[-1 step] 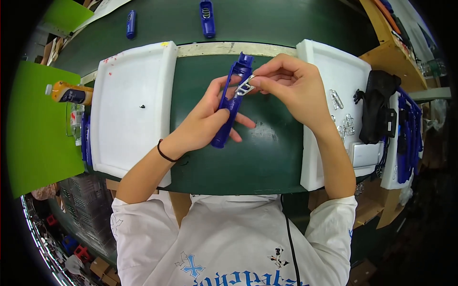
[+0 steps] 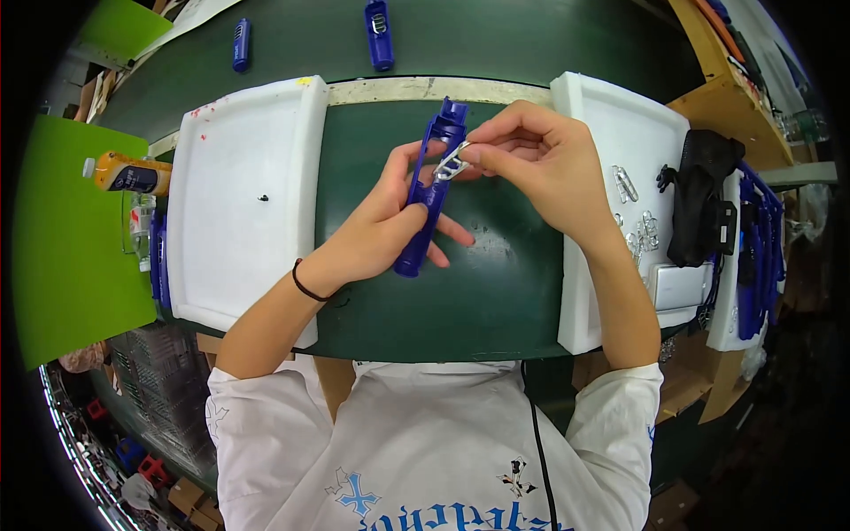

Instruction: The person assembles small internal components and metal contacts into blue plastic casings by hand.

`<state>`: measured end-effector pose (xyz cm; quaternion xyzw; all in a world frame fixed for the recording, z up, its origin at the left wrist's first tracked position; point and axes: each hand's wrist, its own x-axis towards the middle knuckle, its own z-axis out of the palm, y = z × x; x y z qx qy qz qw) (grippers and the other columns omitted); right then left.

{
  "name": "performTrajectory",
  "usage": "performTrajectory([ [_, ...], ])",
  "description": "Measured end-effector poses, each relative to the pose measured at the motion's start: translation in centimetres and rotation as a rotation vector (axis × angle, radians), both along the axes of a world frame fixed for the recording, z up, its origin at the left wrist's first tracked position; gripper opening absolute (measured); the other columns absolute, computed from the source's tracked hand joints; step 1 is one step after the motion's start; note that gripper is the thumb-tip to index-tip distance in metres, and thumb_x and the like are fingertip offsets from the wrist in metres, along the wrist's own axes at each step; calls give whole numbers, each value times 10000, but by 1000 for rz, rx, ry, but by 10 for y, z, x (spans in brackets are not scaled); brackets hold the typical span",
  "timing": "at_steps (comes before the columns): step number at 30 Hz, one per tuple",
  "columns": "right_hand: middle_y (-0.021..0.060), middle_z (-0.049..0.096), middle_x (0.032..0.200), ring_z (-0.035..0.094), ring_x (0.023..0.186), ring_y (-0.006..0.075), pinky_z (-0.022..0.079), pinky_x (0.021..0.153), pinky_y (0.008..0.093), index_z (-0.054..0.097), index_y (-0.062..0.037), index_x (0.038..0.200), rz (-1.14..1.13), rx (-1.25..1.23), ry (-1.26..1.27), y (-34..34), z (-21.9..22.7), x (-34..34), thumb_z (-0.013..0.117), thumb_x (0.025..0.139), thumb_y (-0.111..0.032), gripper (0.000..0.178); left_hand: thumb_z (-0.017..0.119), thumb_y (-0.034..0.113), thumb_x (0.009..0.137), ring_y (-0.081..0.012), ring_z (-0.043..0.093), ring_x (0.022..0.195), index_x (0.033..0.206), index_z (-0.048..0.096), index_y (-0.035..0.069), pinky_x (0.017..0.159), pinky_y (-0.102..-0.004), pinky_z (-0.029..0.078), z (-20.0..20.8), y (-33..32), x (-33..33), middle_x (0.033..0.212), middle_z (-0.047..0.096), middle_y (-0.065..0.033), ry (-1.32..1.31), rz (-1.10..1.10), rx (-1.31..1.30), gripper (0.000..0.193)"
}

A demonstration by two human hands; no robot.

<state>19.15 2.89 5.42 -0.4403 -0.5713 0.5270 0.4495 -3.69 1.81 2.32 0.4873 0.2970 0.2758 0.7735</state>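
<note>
My left hand [image 2: 382, 217] is closed around a long blue plastic housing [image 2: 413, 252], held tilted above the green work surface with its upper end away from me. The housing has a slot-like opening in its upper half. Between thumb and fingertips, my right hand [image 2: 540, 159] pinches a silver metal clip-like frame [image 2: 451, 166]. That frame lies at an angle against the housing's opening. My left fingers show through and behind the housing. Whether the metal piece is seated in it, I cannot tell.
A white tray [image 2: 305, 203] at left holds a tiny black piece [image 2: 263, 198]. The right white tray [image 2: 574, 221] holds loose metal pieces [image 2: 647, 232] and a black pouch [image 2: 704, 195]. Two blue housings [image 2: 379, 40] lie on the far green surface. An orange bottle [image 2: 133, 173] is at far left.
The two blue housings on the far surface have shifted slightly left. My hands, with the housing and the metal piece, have hardly moved.
</note>
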Motion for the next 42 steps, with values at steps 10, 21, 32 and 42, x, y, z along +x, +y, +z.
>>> performTrajectory([
  [10,36,761,831,688,693,96,545,642,228,765,-28,921,-28,299,-377,-4,-5,-10,810,848,-43,88,481,169,1103,-109,599,671,1562,109,135,580,-226,457,-10,3,-7,1105,679,-181,64,-57,74,592],
  [21,20,678,843,614,726,183,520,600,293,777,-85,885,-210,911,-612,-5,-10,-15,864,750,-72,162,405,230,1129,-105,577,565,1471,286,98,490,-208,428,-9,-6,1,1034,680,-195,-103,-47,48,385],
  [32,42,587,902,593,722,171,500,591,282,771,-55,889,-271,965,-696,-16,-11,-27,898,693,-23,236,398,249,1134,-81,575,503,1326,484,35,443,-210,430,-11,-17,13,845,712,-112,65,148,118,300],
  [42,169,676,1259,700,1000,221,598,814,343,508,13,1353,11,-151,296,-26,-43,-59,363,1125,-447,533,368,267,1141,-88,521,451,1378,487,38,413,-222,391,-15,-26,28,716,615,-47,143,277,263,350],
])
